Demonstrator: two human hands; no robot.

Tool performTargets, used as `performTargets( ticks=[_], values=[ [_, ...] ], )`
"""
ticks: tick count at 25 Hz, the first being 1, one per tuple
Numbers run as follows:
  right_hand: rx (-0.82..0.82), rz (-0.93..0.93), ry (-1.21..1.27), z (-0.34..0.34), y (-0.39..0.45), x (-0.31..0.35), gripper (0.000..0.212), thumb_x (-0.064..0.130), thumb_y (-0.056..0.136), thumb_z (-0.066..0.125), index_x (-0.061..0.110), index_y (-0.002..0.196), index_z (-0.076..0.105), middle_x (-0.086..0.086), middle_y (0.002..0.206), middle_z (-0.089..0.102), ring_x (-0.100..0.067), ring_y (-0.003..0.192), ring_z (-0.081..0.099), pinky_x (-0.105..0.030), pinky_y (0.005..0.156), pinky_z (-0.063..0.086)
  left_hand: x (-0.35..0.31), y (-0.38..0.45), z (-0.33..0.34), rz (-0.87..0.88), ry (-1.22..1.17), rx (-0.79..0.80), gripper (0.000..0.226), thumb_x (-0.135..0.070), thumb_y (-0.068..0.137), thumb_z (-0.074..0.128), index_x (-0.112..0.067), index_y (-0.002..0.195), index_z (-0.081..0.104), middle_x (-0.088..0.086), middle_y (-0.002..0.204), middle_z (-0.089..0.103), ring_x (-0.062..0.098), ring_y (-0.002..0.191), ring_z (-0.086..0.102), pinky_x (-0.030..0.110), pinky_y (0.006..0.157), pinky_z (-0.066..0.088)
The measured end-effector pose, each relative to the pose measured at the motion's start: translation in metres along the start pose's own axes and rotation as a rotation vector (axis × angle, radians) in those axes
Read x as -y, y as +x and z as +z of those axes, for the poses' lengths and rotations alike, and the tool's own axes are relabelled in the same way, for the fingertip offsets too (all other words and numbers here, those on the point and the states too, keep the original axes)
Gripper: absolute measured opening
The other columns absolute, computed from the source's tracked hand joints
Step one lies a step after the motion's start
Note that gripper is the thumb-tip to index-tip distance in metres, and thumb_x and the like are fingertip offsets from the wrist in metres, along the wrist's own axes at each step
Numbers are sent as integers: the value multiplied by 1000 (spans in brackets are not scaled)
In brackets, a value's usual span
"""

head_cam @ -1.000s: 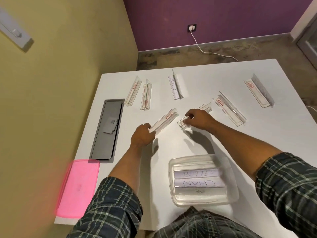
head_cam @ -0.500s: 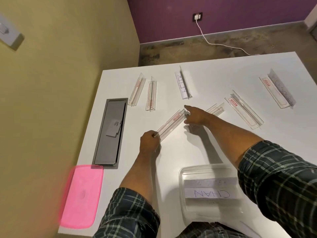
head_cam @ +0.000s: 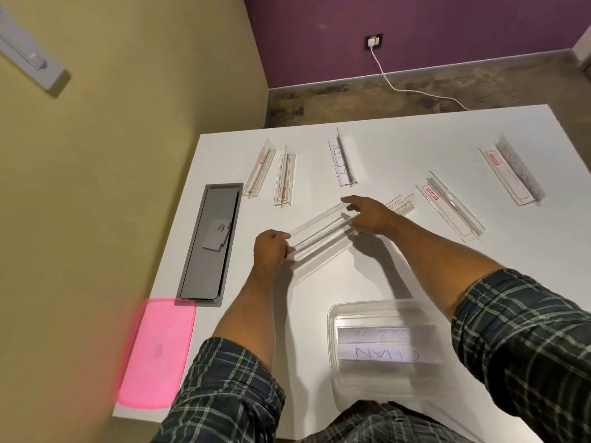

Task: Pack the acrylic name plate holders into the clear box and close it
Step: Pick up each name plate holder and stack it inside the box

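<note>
Clear box with seemingly two holders; both hands' grip on another holder.

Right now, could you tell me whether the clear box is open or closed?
Open. The clear box has no lid on it, name plate holders show inside, and the pink lid lies apart at the table's left edge.

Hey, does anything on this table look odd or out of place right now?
Only the pink lid: it hangs over the table's near-left edge. The clear box sits open; nothing looks spilled or broken.
</note>
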State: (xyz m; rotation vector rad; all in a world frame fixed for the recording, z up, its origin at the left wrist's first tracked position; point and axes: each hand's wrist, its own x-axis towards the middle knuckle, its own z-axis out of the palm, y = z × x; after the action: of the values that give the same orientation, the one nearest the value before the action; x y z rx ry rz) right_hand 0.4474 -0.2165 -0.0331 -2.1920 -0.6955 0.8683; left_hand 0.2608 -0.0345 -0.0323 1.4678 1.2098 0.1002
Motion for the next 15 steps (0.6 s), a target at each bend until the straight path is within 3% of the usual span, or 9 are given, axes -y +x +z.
performTargets(
  ticks=[3,5,10,12,15],
  values=[
    [-7,-74,-36,-12,-23,0,75,-13,78,65,19,145,53,-13,120,65,-29,103,64,-34,87,52,-9,-12,-6,-77,-86,-28,28,5,94,45,-5,96,71,5,59,59,8,41,63,19,45,45],
    [-15,-103,-125,-21,-41,1,80,-7,71,79,21,142,56,-5,108,64,-22,92,62,-26,78,47,-15,-25,-5,-117,-91,-27,30,1,96,43,-6,98,72,4,56,56,12,46,60,19,46,41],
    [-38,-132,-204,-39,-86,-8,89,2,59,94,16,140,58,-1,119,64,-14,99,59,-21,83,44,-24,-64,11,-248,-18,119,36,-8,96,30,-9,82,64,10,81,63,27,73,63,27,61,45],
    [-46,-167,-293,-49,-106,-14,79,13,61,95,20,133,62,5,114,65,-13,94,60,-21,71,43,-24,-79,18,-288,49,202,38,-8,96,26,-8,82,61,13,88,65,30,80,64,26,60,42],
    [-44,-238,-550,-65,-139,-24,62,42,62,91,32,117,65,11,98,59,-14,85,60,-28,63,40,-21,-92,27,-271,145,256,37,-7,96,27,-6,84,62,14,82,68,28,70,64,26,59,42]
  ],
)
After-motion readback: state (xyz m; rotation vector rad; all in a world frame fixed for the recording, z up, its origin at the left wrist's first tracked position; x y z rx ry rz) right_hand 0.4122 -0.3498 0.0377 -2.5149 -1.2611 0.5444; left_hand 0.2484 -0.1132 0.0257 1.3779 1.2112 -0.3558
